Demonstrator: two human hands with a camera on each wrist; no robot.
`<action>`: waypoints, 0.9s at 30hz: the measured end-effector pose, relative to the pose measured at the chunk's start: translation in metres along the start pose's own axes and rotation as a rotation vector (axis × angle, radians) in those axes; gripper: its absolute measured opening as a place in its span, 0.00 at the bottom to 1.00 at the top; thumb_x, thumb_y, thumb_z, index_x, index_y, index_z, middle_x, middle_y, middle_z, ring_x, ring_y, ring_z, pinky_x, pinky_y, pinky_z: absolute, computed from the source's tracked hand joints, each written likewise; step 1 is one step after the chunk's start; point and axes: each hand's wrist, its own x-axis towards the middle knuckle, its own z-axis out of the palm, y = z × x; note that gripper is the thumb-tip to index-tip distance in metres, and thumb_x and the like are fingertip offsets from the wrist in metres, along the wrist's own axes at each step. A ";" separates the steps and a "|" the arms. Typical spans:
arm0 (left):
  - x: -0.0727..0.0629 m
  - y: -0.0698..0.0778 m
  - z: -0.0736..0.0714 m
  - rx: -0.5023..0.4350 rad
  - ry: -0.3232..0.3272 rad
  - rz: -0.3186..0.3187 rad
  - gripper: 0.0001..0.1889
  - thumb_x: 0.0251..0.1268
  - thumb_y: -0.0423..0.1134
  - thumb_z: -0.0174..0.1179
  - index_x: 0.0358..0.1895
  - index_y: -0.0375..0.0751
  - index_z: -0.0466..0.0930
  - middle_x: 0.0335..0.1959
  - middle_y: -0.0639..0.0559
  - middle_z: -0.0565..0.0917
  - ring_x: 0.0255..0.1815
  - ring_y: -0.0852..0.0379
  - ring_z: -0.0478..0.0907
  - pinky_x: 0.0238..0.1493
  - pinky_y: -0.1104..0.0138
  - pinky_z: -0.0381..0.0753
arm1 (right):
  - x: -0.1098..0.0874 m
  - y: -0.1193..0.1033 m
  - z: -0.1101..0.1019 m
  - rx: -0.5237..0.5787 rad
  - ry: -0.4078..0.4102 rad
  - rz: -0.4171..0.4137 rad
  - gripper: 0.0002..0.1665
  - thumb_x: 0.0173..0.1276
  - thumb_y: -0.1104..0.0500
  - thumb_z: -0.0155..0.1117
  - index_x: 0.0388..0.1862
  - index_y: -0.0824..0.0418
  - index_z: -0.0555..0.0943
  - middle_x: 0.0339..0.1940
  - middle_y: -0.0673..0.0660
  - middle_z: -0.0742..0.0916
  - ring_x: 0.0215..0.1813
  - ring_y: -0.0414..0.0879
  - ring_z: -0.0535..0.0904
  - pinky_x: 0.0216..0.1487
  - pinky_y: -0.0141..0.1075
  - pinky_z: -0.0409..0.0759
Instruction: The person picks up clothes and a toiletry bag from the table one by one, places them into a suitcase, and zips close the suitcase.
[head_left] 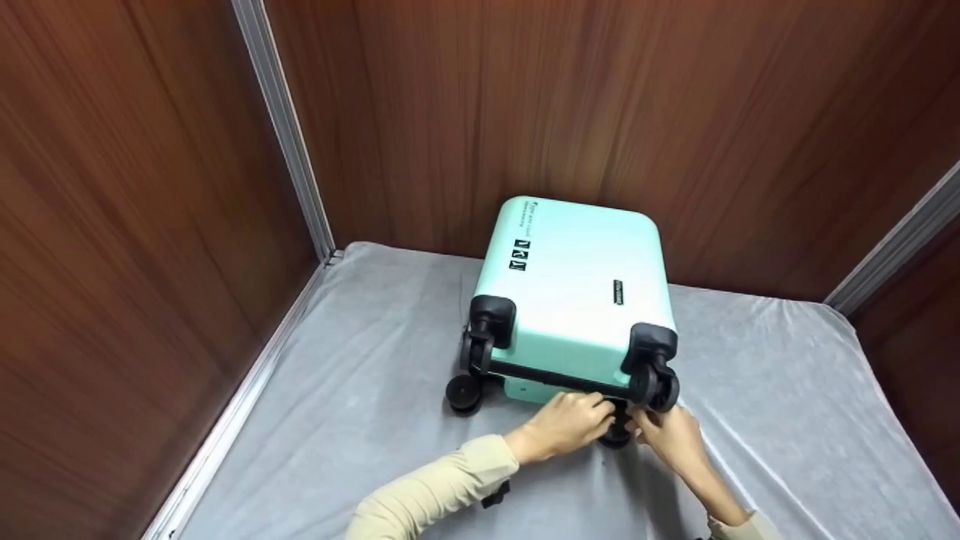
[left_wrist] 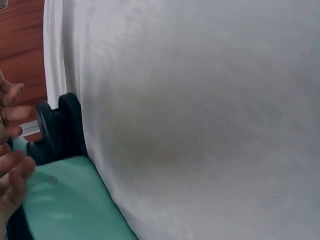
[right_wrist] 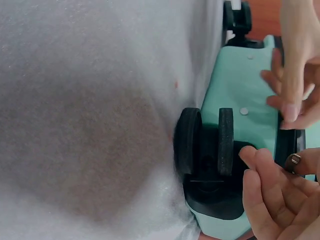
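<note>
A mint-green hard-shell suitcase (head_left: 574, 262) lies flat, its wheeled end toward me. A black seam (head_left: 559, 375) runs across that end between the two shell halves. My right hand (head_left: 671, 439) is at the seam by the right-hand wheels, its thumb and fingers pinching a small metallic zipper pull (right_wrist: 295, 159). Beside it, my left hand (head_left: 566, 426) reaches over the seam with loosely bent fingers and nothing visible in them. A lower black caster wheel (right_wrist: 226, 142) stands close to the right fingertips in the right wrist view.
Another lower caster (head_left: 463, 394) sticks out at the suitcase's left corner. Grey cloth (head_left: 360, 420) covers the surface beneath. A small black item (head_left: 496, 493) shows beside the left sleeve. Wood-grain panels (head_left: 585, 112) with metal edge strips (head_left: 281, 112) stand behind and at the sides.
</note>
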 end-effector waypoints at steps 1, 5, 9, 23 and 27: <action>0.002 0.002 0.002 -0.018 -0.006 -0.016 0.09 0.73 0.43 0.56 0.42 0.44 0.83 0.35 0.55 0.83 0.29 0.64 0.79 0.31 0.78 0.77 | 0.000 0.000 0.000 0.006 -0.004 0.007 0.05 0.67 0.63 0.64 0.31 0.61 0.84 0.20 0.53 0.87 0.20 0.48 0.84 0.27 0.30 0.77; 0.011 0.008 0.007 -0.080 -0.020 -0.061 0.12 0.72 0.48 0.58 0.41 0.44 0.82 0.34 0.55 0.83 0.31 0.62 0.80 0.33 0.76 0.79 | -0.001 -0.002 -0.002 0.000 -0.002 0.026 0.07 0.69 0.61 0.63 0.31 0.62 0.82 0.15 0.51 0.85 0.19 0.45 0.82 0.26 0.32 0.76; 0.018 0.015 0.010 -0.102 -0.018 -0.105 0.17 0.69 0.55 0.59 0.40 0.43 0.82 0.33 0.54 0.83 0.30 0.61 0.79 0.31 0.74 0.79 | -0.002 -0.003 -0.004 -0.010 -0.005 0.033 0.10 0.71 0.58 0.63 0.33 0.64 0.81 0.14 0.50 0.83 0.18 0.42 0.81 0.27 0.35 0.77; 0.033 0.036 0.013 0.045 0.041 -0.249 0.18 0.65 0.48 0.60 0.18 0.50 0.69 0.12 0.58 0.71 0.12 0.60 0.69 0.11 0.69 0.65 | -0.003 0.000 -0.005 -0.123 0.056 -0.141 0.09 0.68 0.62 0.64 0.27 0.64 0.80 0.21 0.56 0.83 0.27 0.59 0.82 0.34 0.56 0.77; 0.036 0.036 0.012 0.065 -0.036 -0.266 0.14 0.66 0.46 0.60 0.21 0.50 0.75 0.17 0.57 0.78 0.17 0.59 0.76 0.15 0.69 0.71 | 0.000 -0.001 -0.010 -0.086 -0.032 -0.096 0.07 0.69 0.64 0.63 0.29 0.63 0.81 0.18 0.53 0.85 0.23 0.50 0.83 0.31 0.44 0.80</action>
